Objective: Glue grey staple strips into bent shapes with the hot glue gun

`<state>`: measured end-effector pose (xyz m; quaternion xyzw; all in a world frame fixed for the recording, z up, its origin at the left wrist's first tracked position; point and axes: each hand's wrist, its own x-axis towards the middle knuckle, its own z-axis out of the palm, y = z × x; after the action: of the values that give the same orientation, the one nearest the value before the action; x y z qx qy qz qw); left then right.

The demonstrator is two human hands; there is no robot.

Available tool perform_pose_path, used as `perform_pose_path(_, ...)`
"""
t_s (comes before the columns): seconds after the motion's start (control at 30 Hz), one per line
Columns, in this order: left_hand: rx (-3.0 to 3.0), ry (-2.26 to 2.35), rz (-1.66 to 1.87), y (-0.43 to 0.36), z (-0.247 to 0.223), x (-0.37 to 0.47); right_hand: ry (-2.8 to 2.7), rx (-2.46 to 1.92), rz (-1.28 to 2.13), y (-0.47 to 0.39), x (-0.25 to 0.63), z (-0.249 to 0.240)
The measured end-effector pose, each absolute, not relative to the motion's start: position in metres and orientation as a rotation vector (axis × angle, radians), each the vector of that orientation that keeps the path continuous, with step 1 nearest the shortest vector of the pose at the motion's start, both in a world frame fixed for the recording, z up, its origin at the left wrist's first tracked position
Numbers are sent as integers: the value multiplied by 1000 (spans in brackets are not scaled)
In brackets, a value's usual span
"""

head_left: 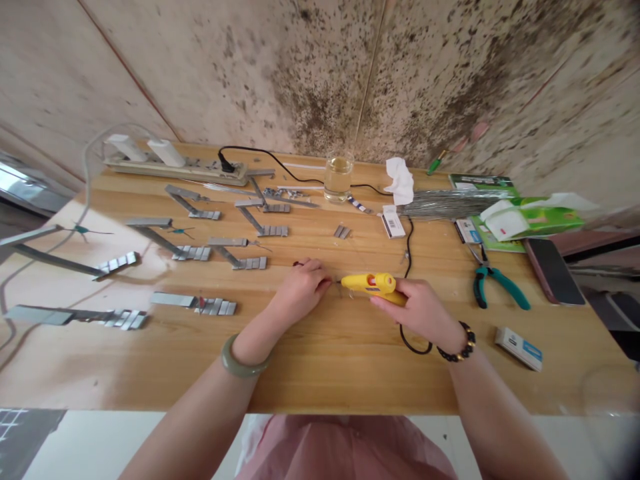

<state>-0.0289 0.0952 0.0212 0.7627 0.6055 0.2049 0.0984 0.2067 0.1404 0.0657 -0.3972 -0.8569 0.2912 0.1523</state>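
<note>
My right hand (423, 310) grips a yellow glue gun (373, 283), nozzle pointing left, its black cord (409, 250) running to the back of the wooden table (350, 373). My left hand (303, 287) is closed over something small right at the nozzle tip; the item is hidden under the fingers, only a dark red bit shows at the knuckles. Both hands rest on the table near its middle.
Several grey metal staple-strip assemblies (195, 303) lie across the left half. A power strip (175, 167), a glass of liquid (339, 177), crumpled tissue (400, 180), a wire bundle (450, 203), green pliers (493, 280), a phone (553, 270) and small boxes (519, 348) lie around the back and right.
</note>
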Motion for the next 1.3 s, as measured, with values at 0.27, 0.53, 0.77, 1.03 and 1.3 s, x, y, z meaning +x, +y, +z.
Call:
perform_pose_path(0.27,2252,1794,602,95,21,-29,-2453,-1148,839,140,207,67)
perform_pose_path(0.53,2251,1790,612,95,22,-29,-2456,-1118,828,140,206,66)
perform_pose_path(0.77,2255,1794,605,95,21,-29,-2458,-1165,797,140,206,67)
perform_pose_path(1.03,2259,1785,611,95,22,-29,-2459,-1167,820,140,206,67)
perform_pose_path(1.3,2239,1779,616,95,22,-29,-2470,-1149,790,141,206,65)
